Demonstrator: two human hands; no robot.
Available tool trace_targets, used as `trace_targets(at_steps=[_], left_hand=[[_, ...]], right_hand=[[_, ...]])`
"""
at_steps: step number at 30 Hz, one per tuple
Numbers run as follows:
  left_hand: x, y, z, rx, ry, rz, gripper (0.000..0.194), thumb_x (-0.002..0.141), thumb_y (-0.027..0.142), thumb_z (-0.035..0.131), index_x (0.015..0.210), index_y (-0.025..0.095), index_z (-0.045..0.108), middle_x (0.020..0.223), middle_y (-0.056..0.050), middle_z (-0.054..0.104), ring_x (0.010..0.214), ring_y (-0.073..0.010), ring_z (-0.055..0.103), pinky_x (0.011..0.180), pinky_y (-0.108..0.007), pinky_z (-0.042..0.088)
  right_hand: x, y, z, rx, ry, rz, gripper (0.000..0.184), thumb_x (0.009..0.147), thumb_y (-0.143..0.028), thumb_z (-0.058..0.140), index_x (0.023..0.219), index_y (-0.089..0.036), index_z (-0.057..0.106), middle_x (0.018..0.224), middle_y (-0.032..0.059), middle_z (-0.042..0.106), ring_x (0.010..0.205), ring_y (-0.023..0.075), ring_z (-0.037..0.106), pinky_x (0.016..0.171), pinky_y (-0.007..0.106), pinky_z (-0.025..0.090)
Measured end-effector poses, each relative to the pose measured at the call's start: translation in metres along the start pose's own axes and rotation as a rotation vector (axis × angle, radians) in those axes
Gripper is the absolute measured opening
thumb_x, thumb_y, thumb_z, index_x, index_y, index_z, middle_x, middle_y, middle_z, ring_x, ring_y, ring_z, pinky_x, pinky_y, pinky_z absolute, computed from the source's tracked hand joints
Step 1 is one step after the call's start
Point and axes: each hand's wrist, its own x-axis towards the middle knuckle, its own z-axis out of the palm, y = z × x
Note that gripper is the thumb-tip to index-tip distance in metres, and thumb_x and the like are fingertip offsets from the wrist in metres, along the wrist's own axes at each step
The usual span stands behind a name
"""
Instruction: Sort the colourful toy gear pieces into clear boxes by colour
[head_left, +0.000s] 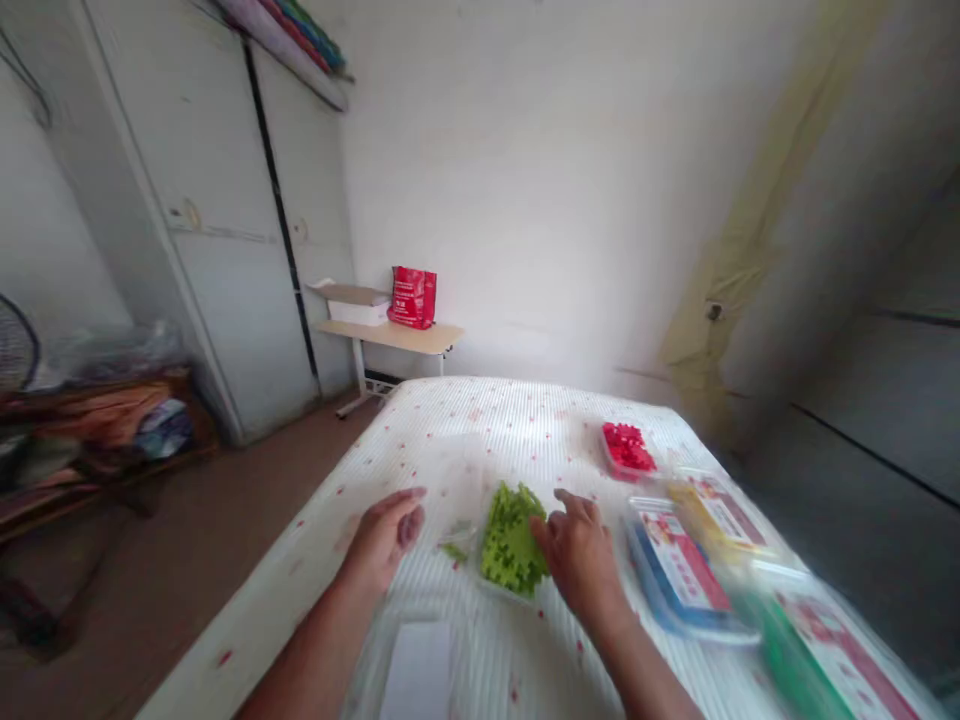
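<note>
A clear plastic box heaped with lime-green interlocking pieces (514, 540) sits between my two hands. My right hand (579, 548) is at the box's right side, its thumb against or just over the green pieces and its fingers apart. To the left, my left hand (386, 535) hovers over the cloth with its index finger stretched out and the others loosely bent; nothing shows in it. A small loose green piece (454, 551) lies on or beside some clear plastic left of the box. A pale flat rectangular item (416, 670) lies nearer to me.
An uncovered box of red pieces (628, 448) stands farther back on the white spotted cloth (517, 410). At right are labelled boxes of yellow (724, 512), blue (679, 565) and green (825, 640) pieces. A side table (409, 338) beyond carries a red bag (412, 297).
</note>
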Motion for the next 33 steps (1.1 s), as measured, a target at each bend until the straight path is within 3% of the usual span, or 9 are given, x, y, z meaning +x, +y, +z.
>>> trace_targets(at_steps=[4, 7, 10, 13, 17, 20, 25, 30, 33], left_hand=[[0.0, 0.002, 0.003, 0.005, 0.008, 0.002, 0.028, 0.049, 0.018, 0.072, 0.076, 0.013, 0.068, 0.055, 0.001, 0.061, 0.045, -0.0062, 0.052, 0.043, -0.017, 0.035], [-0.002, 0.003, 0.004, 0.001, 0.002, -0.003, 0.028, 0.049, 0.019, 0.073, 0.076, 0.013, 0.068, 0.054, 0.002, 0.061, 0.045, -0.0056, 0.052, 0.043, -0.016, 0.034], [-0.003, 0.004, 0.005, 0.007, 0.002, 0.0, 0.029, 0.048, 0.019, 0.073, 0.076, 0.013, 0.068, 0.053, 0.002, 0.06, 0.044, -0.0052, 0.051, 0.043, -0.016, 0.033], [-0.004, 0.005, 0.006, 0.019, 0.001, 0.008, 0.03, 0.048, 0.02, 0.072, 0.076, 0.012, 0.067, 0.052, 0.002, 0.06, 0.043, -0.005, 0.05, 0.042, -0.016, 0.031], [-0.004, 0.006, 0.008, 0.008, -0.002, 0.016, 0.029, 0.049, 0.02, 0.072, 0.077, 0.012, 0.068, 0.05, 0.002, 0.059, 0.043, -0.0053, 0.049, 0.042, -0.016, 0.03], [-0.003, 0.009, 0.008, -0.05, 0.057, 0.045, 0.026, 0.05, 0.018, 0.07, 0.075, 0.012, 0.067, 0.05, 0.002, 0.058, 0.043, -0.0054, 0.049, 0.042, -0.016, 0.03], [0.003, 0.02, 0.0, -0.157, 0.177, 0.091, 0.02, 0.052, 0.013, 0.067, 0.072, 0.012, 0.067, 0.052, 0.002, 0.057, 0.044, -0.0048, 0.049, 0.043, -0.016, 0.034], [0.008, 0.035, -0.013, -0.209, 0.286, 0.105, 0.018, 0.054, 0.011, 0.065, 0.072, 0.013, 0.065, 0.053, 0.003, 0.055, 0.045, -0.0043, 0.05, 0.044, -0.015, 0.035], [0.01, 0.041, -0.02, -0.202, 0.336, 0.089, 0.015, 0.056, 0.013, 0.065, 0.071, 0.013, 0.064, 0.049, 0.004, 0.053, 0.042, -0.0038, 0.046, 0.043, -0.016, 0.033]], right_hand=[[-0.001, 0.003, -0.009, 0.123, 0.16, -0.091, 0.016, 0.079, -0.03, 0.055, 0.072, -0.017, 0.06, 0.116, 0.0164, 0.057, 0.106, 0.0287, 0.051, 0.082, 0.042, 0.044], [-0.001, 0.0, -0.013, 0.271, 0.095, -0.202, 0.004, 0.076, -0.02, 0.056, 0.073, -0.018, 0.059, 0.101, 0.0106, 0.062, 0.094, 0.0207, 0.057, 0.08, 0.032, 0.044], [-0.002, -0.002, -0.012, 0.269, -0.051, -0.219, 0.012, 0.071, -0.01, 0.053, 0.068, -0.019, 0.06, 0.08, 0.0043, 0.063, 0.078, 0.0159, 0.058, 0.069, 0.026, 0.043], [-0.003, -0.002, -0.01, 0.166, -0.107, -0.215, 0.017, 0.07, -0.007, 0.051, 0.067, -0.02, 0.062, 0.07, 0.0019, 0.062, 0.068, 0.0143, 0.056, 0.064, 0.025, 0.038], [-0.004, -0.01, -0.019, 0.144, -0.007, -0.315, 0.013, 0.076, -0.012, 0.051, 0.072, -0.018, 0.062, 0.069, 0.0024, 0.063, 0.067, 0.0139, 0.055, 0.07, 0.028, 0.034], [0.0, -0.026, -0.028, 0.152, 0.031, -0.403, 0.012, 0.08, -0.015, 0.05, 0.075, -0.018, 0.06, 0.074, 0.0035, 0.063, 0.074, 0.0148, 0.054, 0.076, 0.03, 0.033], [0.018, -0.056, -0.019, 0.007, -0.217, -0.541, 0.01, 0.078, -0.027, 0.055, 0.08, -0.019, 0.062, 0.085, 0.0042, 0.066, 0.094, 0.0195, 0.053, 0.091, 0.04, 0.029], [0.036, -0.089, 0.007, -0.253, -0.451, -0.49, 0.034, 0.074, -0.038, 0.057, 0.097, -0.014, 0.065, 0.092, 0.0138, 0.068, 0.098, 0.0282, 0.056, 0.097, 0.057, 0.023], [0.04, -0.107, 0.02, -0.363, -0.596, -0.449, 0.037, 0.072, -0.035, 0.06, 0.099, -0.012, 0.066, 0.096, 0.0177, 0.068, 0.098, 0.0324, 0.058, 0.097, 0.063, 0.018]])
